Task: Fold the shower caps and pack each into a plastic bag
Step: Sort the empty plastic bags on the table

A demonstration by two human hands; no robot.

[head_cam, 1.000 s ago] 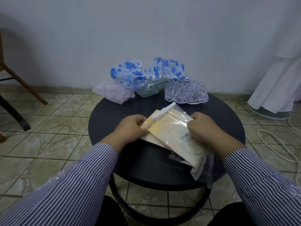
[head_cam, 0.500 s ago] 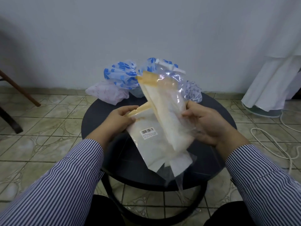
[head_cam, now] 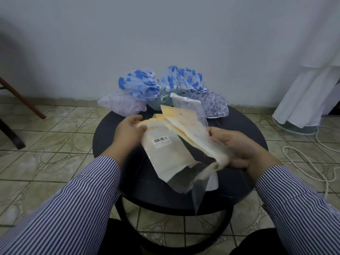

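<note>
Above a round black table (head_cam: 246, 129) I hold a bundle of clear plastic bags with yellowish edges. My left hand (head_cam: 128, 133) pinches the top of a bag with a barcode label (head_cam: 163, 153). My right hand (head_cam: 237, 148) grips several other bags (head_cam: 191, 131), fanned toward the back and bunched at its fingers. Unfolded shower caps lie at the table's far edge: a pale pink one (head_cam: 119, 105), two with blue flowers (head_cam: 139, 85) (head_cam: 182, 78), and a clear one with small purple print (head_cam: 215, 105).
A white cable (head_cam: 301, 159) snakes over the tiled floor on the right. A white cloth (head_cam: 309, 94) hangs over a fan base at the right wall. A wooden chair leg (head_cam: 22, 100) slants in at the left.
The bundle of bags was lifted off the table and raised upright. Now it is lowered and spread apart, the labelled bag drawn left, the others tilted right.
</note>
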